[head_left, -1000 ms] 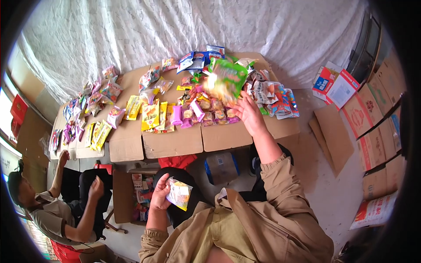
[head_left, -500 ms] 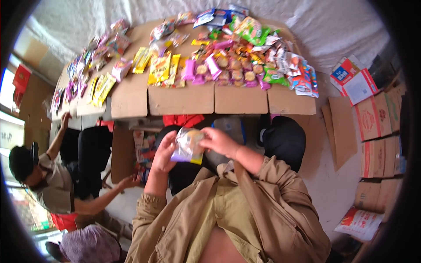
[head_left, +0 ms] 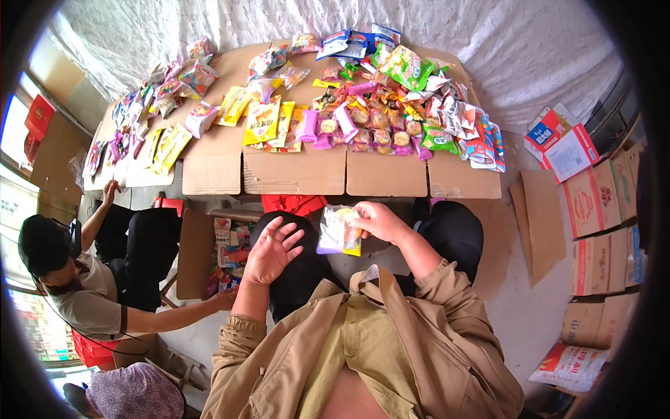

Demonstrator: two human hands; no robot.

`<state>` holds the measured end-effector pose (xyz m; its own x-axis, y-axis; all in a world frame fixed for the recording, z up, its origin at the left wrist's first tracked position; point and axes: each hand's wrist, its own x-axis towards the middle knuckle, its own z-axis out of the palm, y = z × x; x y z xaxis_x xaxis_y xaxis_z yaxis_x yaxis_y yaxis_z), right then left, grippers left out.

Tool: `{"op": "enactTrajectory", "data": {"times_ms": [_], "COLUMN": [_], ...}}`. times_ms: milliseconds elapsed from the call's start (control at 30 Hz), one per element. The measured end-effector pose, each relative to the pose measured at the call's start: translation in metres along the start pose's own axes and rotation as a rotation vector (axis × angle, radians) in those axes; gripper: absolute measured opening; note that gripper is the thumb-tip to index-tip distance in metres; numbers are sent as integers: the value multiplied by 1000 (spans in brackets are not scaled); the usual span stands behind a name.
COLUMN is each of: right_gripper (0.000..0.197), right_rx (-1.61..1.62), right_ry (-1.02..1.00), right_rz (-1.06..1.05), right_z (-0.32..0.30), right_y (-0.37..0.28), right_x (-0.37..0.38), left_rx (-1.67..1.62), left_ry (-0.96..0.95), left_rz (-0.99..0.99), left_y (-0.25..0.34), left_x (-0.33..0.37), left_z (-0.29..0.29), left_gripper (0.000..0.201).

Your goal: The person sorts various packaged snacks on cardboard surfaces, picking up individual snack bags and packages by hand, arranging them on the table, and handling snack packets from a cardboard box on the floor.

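Now your right hand (head_left: 377, 220) alone pinches the clear snack packet (head_left: 338, 230) above your lap, just short of the cardboard table (head_left: 387, 174), since your left hand (head_left: 272, 251) has let go, fingers spread: 1 grip carries it.

- A white quilted cloth (head_left: 488, 42) hangs as the wall behind the counter (head_left: 307, 174), which is topped with flat cardboard.
- Stacked cardboard boxes (head_left: 600, 216) line the right side.
- The pale floor (head_left: 530, 307) is bare.
- Daylight enters a window (head_left: 14, 133) at far left.
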<state>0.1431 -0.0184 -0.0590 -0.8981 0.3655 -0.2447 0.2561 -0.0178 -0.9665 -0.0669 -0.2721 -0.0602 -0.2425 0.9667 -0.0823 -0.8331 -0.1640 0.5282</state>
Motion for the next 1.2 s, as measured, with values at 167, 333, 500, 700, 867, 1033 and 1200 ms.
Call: {"op": "enactTrajectory", "data": {"times_ms": [167,333,500,700,867,1033,1200], "right_gripper": [19,55,42,34,32,17,15], "right_rx": [-534,346,155,-259,-324,-671,-629], "right_ry": [10,236,-82,-106,386,872,869], "right_rz": [-12,-283,-326,-242,-130,-246,-183], "right_z": [-13,-6,23,-23,-89,-110,-113], "right_y": [-27,-96,-88,-58,-43,5,8], "right_x": [7,37,39,-18,-78,-114,-114], "left_rx": [-13,-11,-31,-72,-117,-143,-176], "left_ry": [2,1,1,-38,-55,-126,-128], "left_rz": [3,6,20,8,7,-24,-57], "left_y": [2,3,4,5,11,15,11], "left_x": [1,-2,-8,-10,-12,-7,-1], "left_z": [-1,-5,-11,-14,-18,-12,-15], "left_gripper": [54,54,55,57,58,58,60]}}
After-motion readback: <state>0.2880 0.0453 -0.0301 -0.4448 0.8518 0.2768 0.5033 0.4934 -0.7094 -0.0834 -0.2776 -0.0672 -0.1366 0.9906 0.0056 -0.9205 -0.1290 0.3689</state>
